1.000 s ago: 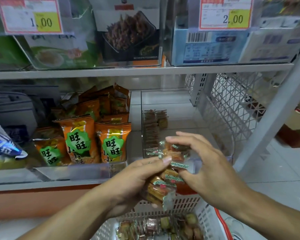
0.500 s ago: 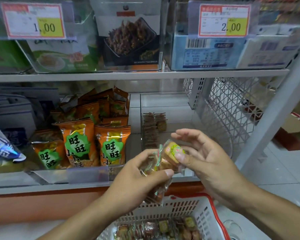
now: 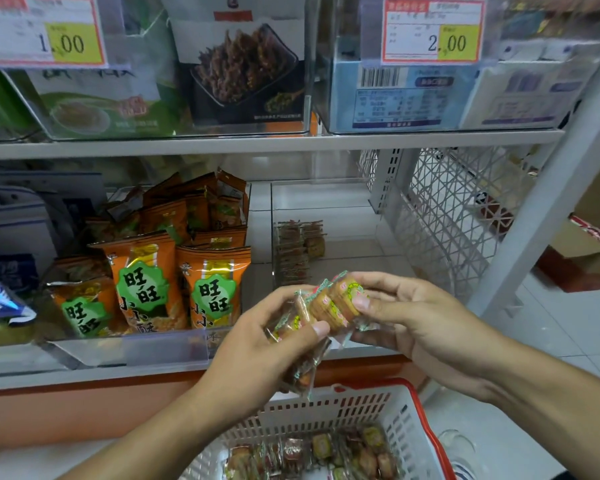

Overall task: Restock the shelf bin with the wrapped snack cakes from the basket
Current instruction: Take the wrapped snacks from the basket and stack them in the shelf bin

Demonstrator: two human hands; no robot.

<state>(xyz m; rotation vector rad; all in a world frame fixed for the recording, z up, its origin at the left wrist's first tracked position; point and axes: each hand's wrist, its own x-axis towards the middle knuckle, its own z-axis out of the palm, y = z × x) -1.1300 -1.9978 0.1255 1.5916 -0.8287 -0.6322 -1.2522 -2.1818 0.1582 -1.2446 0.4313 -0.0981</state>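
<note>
**Snack cakes being sorted in hand ahead of the bin**

A person is holding a bunch of wrapped snack cakes (image 3: pixel 329 306) just in front of the clear shelf bin (image 3: pixel 326 216), directly above the white basket (image 3: pixel 329 407) with the red rim. The left hand (image 3: pixel 257 348) is clutching the lower part of the bunch, thumb pressing the wrappers against curled fingers, with more cakes dangling below the palm. The right hand (image 3: pixel 413 317) is pinching the top cake between thumb and fingers. Compared with a second ago, the right hand is no longer covering the bunch from above; it has shifted to the side and is peeling a single round cake away, its yellow face now turned to the camera. That suggests the person is separating the cakes one at a time, or squaring them up, before placing them.

The bin is sitting nearly bare, with only a few cakes standing at its left wall. More wrapped cakes are lying in the basket, so the restocking appears to be at an early stage. Left of the bin, orange snack bags (image 3: pixel 174 271) are filling the neighbouring tray.
</note>
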